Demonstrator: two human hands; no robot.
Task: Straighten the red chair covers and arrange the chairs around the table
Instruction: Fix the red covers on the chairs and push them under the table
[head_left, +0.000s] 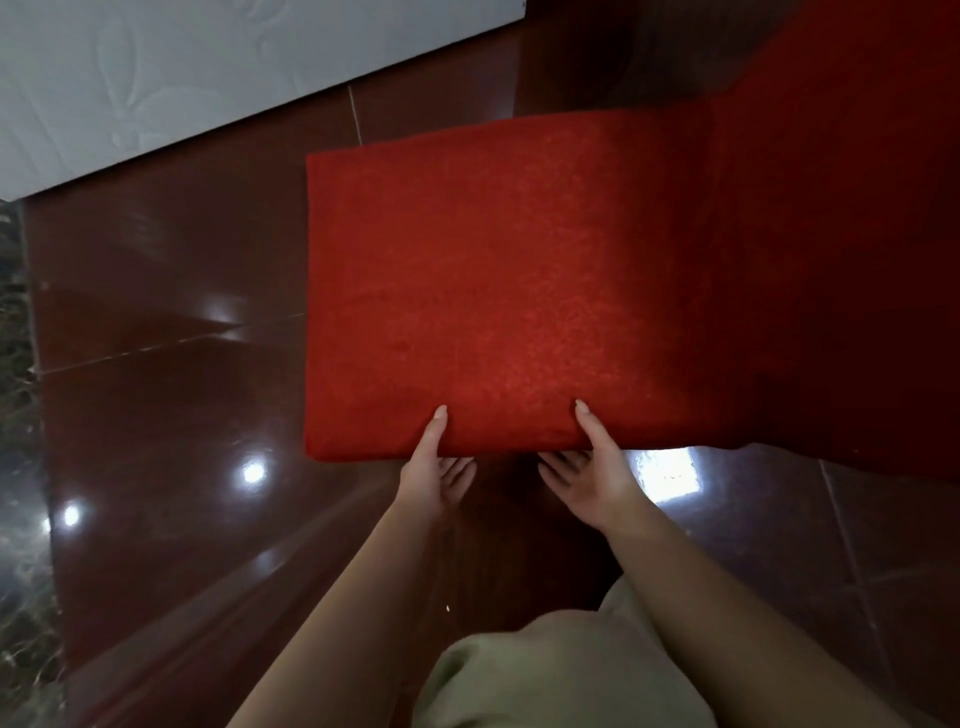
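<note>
- We look straight down on the red chair cover (509, 291), which lies flat and smooth over the seat and fills the middle of the view.
- The left hand (439, 467) grips the near edge of the seat, thumb on top of the fabric and fingers tucked underneath.
- The right hand (597, 467) does the same just beside it, thumb up on the red cloth and fingers below the edge (a matched pair of pinches, the hands close but not touching).
- Off to the right rises the chair back (841, 208), also wrapped in red and darker in shadow.
- The table (156, 78) shows at the upper left under a pale patterned cloth. Its edge runs diagonally, with floor between it and the seat's far corner.
- Beneath it all is the floor (156, 374), glossy dark red tiles throwing back bright spots of light.
- A dark marbled strip (13, 312) borders the tiles along the left side.
- At the bottom, the person's beige garment (545, 675) sits between the two bare forearms.
</note>
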